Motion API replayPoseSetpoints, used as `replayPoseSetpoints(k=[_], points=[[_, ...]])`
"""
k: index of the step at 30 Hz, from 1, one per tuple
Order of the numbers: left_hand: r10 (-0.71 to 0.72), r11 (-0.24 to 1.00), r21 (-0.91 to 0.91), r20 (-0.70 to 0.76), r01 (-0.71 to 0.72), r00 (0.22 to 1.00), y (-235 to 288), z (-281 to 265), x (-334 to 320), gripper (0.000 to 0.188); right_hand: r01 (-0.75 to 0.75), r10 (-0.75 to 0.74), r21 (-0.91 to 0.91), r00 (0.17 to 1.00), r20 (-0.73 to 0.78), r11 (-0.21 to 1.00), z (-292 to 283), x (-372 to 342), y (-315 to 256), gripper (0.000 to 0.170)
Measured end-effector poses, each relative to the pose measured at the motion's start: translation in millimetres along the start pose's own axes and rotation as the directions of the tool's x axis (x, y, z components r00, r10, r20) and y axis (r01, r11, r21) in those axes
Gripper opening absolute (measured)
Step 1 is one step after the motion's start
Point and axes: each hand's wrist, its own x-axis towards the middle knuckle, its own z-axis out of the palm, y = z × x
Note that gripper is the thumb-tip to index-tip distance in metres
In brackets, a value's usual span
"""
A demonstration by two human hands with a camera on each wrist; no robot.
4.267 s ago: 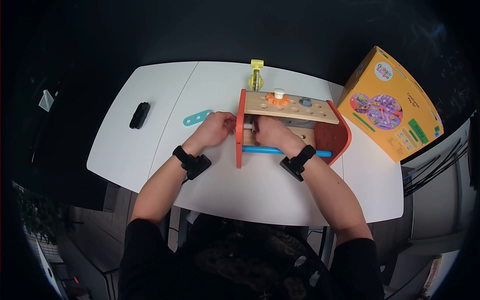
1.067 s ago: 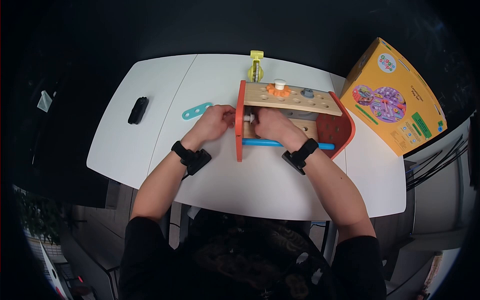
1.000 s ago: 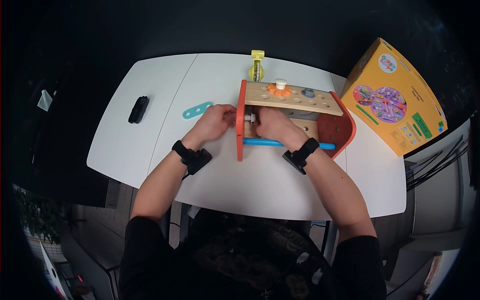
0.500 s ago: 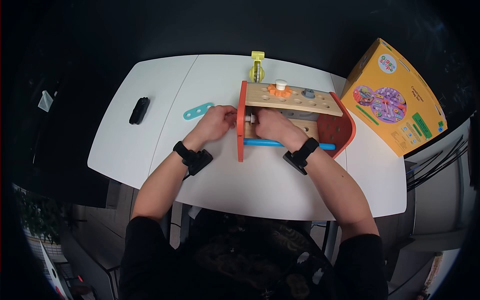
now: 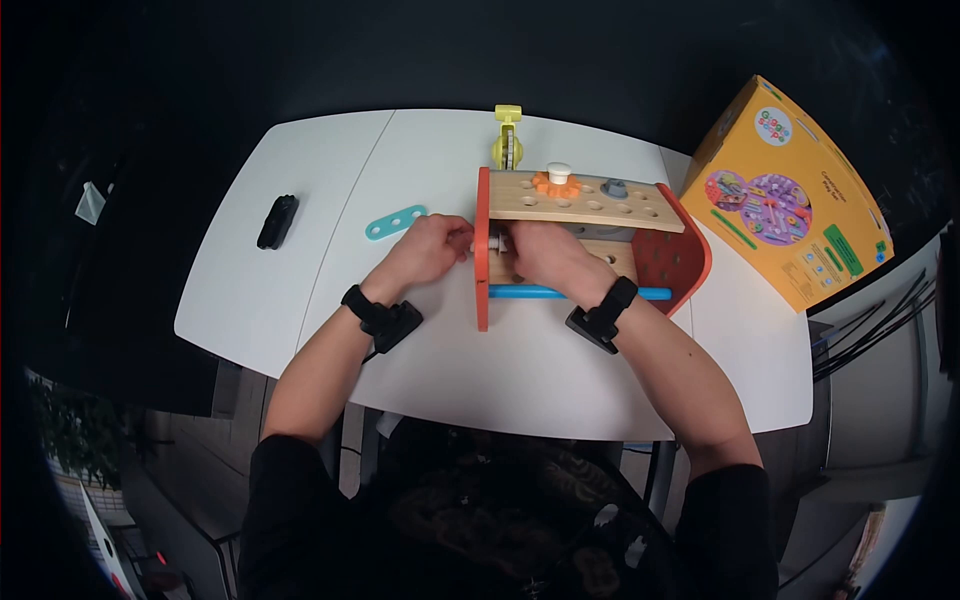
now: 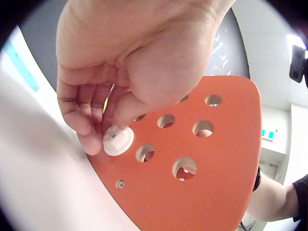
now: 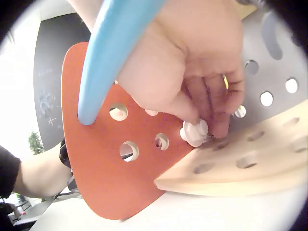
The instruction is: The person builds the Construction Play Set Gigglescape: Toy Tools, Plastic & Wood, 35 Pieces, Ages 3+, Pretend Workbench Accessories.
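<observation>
A toy workbench with orange-red side panels (image 5: pixel 483 300) stands on the white table. My left hand (image 5: pixel 432 250) is outside its left panel, thumb and fingers pinching the hexagonal head of a white toy bolt (image 6: pixel 118 141) whose round flange lies at the panel. Inside the bench, my right hand (image 5: pixel 555 258) reaches under the perforated wooden top (image 5: pixel 590 205) and pinches a white nut (image 7: pixel 194 132) on the same panel's inner side, near the wooden shelf (image 7: pixel 240 166). In the head view the right fingertips are largely hidden by the hand.
A blue rod (image 5: pixel 530 292) crosses the bench front under my right wrist. On top sit an orange gear with a white knob (image 5: pixel 558 180) and a grey bolt (image 5: pixel 614 188). A yellow piece (image 5: pixel 507 150) stands behind, a teal strip (image 5: pixel 396 222) left, a yellow box (image 5: pixel 790 200) right.
Over the last half second the bench's left end has shifted slightly toward me, and the yellow piece behind a little left. Both hands keep their pinch at the left panel.
</observation>
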Motion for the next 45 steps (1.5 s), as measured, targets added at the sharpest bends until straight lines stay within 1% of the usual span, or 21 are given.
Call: replayPoseSetpoints(k=[2,4,5,7,8,10,11,13,16,20,23,25,29,31,32,34,38,41,43,45], points=[[-0.006,1.0,0.0,0.007,0.006,1.0,-1.2,-0.2,0.7,0.023,-0.006,0.006,-0.027,1.0,0.005,1.0,-2.4,-1.3,-4.8,0.023],[0.012,0.999,-0.031,0.018,-0.012,1.0,-7.3,1.7,2.0,0.024,0.02,-0.019,-0.117,1.0,0.01,0.993,-6.1,-2.9,-11.5,0.025],[0.013,0.999,-0.03,0.019,-0.012,1.0,-10.6,3.2,2.6,0.024,0.02,-0.019,-0.117,1.0,0.009,0.993,-4.9,-2.5,-11.0,0.025],[0.026,0.996,-0.089,0.012,-0.025,1.0,-17.7,5.9,3.3,0.024,-0.029,0.03,-0.053,0.999,0.018,0.998,-0.9,-1.3,-8.7,0.027],[0.026,0.996,-0.089,0.012,-0.025,1.0,-14.4,5.2,1.7,0.024,-0.029,0.03,-0.053,0.999,0.018,0.998,0.2,-2.2,-7.6,0.027],[0.003,0.998,-0.057,0.014,-0.003,1.0,-7.6,4.1,-0.9,0.023,-0.007,0.009,0.041,0.999,-0.045,0.999,1.8,-5.4,-4.5,0.029],[0.004,0.998,-0.058,0.014,-0.003,1.0,-6.8,4.1,-1.2,0.023,-0.007,0.009,0.041,0.999,-0.045,0.999,3.5,-5.3,-1.2,0.029],[0.025,0.999,-0.034,0.014,-0.025,1.0,-6.0,4.3,-2.2,0.023,0.045,-0.041,0.047,0.996,-0.075,0.998,7.5,-4.3,4.7,0.029],[0.029,0.999,-0.038,0.005,-0.029,1.0,-6.9,6.0,-1.6,0.024,0.031,-0.024,0.088,0.997,-0.08,0.996,6.0,-4.9,2.5,0.029],[0.027,0.999,-0.032,0.002,-0.027,1.0,-7.5,6.9,-1.0,0.024,0.053,-0.045,0.074,0.994,-0.101,0.996,10.5,-2.7,7.7,0.027],[0.027,0.999,-0.024,-0.001,-0.027,1.0,-5.5,6.4,-1.8,0.024,0.016,-0.014,0.027,0.996,-0.084,0.999,11.7,-1.5,8.8,0.026],[0.025,0.999,-0.036,0.004,-0.024,1.0,-5.6,6.3,-1.7,0.024,0.002,-0.002,-0.004,1.0,-0.015,1.0,13.1,0.5,10.3,0.026],[-0.001,0.998,-0.055,0.009,0.002,1.0,-3.9,6.5,-2.1,0.024,-0.001,0.0,-0.011,1.0,-0.03,1.0,13.0,-0.1,4.5,0.027],[0.024,0.999,-0.038,-0.001,-0.024,1.0,-1.8,6.1,-4.0,0.024,-0.087,0.089,0.038,0.995,-0.048,0.995,1.7,-7.2,-8.8,0.029],[0.022,0.999,-0.039,0.002,-0.022,1.0,-1.9,6.3,-4.3,0.024,-0.089,0.091,0.04,0.995,-0.046,0.995,3.8,-7.3,-5.9,0.029],[0.026,0.999,-0.034,0.007,-0.026,1.0,-2.2,5.7,-3.9,0.024,0.01,-0.002,0.095,0.996,-0.085,0.995,9.6,-5.0,3.1,0.03],[0.013,0.999,-0.052,0.007,-0.012,1.0,-3.7,7.3,-3.2,0.024,-0.015,0.018,0.056,0.998,-0.053,0.998,12.6,-1.7,6.8,0.031],[0.012,0.999,-0.048,-0.003,-0.012,1.0,-1.6,6.9,-4.0,0.024,-0.024,0.026,0.036,0.998,-0.061,0.999,9.3,-3.8,1.5,0.027],[0.018,0.999,-0.043,-0.001,-0.018,1.0,-4.1,7.1,-2.9,0.024,-0.072,0.075,-0.047,0.996,0.044,0.996,5.1,-3.7,-3.7,0.022],[0.013,0.999,-0.042,-0.003,-0.013,1.0,-1.9,6.6,-3.9,0.024,-0.074,0.076,-0.045,0.996,0.048,0.996,6.3,-2.6,-3.6,0.022]])
